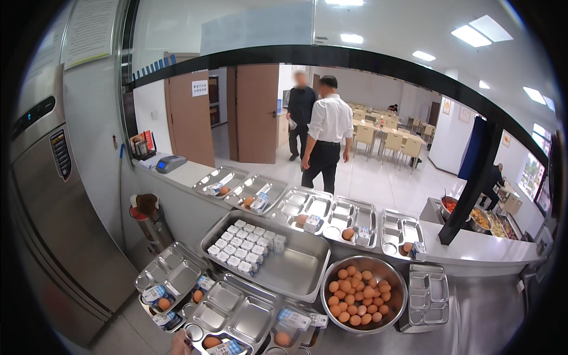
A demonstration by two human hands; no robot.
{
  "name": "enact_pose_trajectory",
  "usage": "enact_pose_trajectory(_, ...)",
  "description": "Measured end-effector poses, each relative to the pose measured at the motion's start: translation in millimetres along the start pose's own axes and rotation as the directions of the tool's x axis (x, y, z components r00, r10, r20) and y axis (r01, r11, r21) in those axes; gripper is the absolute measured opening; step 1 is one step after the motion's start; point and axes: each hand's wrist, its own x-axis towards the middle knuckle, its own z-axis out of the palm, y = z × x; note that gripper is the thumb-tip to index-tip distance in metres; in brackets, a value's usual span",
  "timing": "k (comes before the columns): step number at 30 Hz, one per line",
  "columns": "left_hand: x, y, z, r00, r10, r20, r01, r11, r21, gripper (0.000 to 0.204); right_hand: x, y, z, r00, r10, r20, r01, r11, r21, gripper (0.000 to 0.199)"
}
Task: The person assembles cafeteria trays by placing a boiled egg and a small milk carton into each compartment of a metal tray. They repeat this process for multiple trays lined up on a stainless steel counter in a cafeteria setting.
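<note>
My left hand shows at the lower edge, its fingers on the left rim of a steel compartment tray. A brown egg and a blue-and-white carton lie in that tray's near end. My right hand is out of view. Under and around it are more compartment trays, also bearing eggs and cartons. Beyond stands a deep steel pan with rows of small white cartons in its left part. To its right, a round steel bowl holds many brown eggs.
Several trays, each with an egg and carton, line the serving ledge. A stack of trays stands right of the bowl. A steel cabinet rises at left. Two people stand beyond the ledge.
</note>
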Motion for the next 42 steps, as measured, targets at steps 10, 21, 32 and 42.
enact_pose_trajectory(10, -23, 38, 32, 0.942, -0.027, -0.336, 0.064, 0.993, 0.098, 0.039, -72, -56, -3, 0.981, -0.186, -0.059, 0.148, 0.908, -0.392, 0.031)
enact_pose_trajectory(21, -22, 86, 89, 0.542, 0.780, -0.313, -0.363, 0.553, 0.750, 0.042, -187, -93, -97, 0.790, -0.300, -0.534, 0.185, 0.948, -0.259, 0.021)
enact_pose_trajectory(32, -36, 4, 444, 0.639, 0.192, 0.745, -0.757, 0.330, 0.564, 0.041, -311, -106, -365, -0.142, -0.814, -0.563, -0.653, 0.505, -0.565, 0.031)
enact_pose_trajectory(42, 50, -143, 563, 0.499, 0.168, 0.850, -0.815, -0.244, 0.526, 0.036, -343, -123, -447, -0.271, -0.769, -0.579, -0.808, 0.508, -0.297, 0.031)
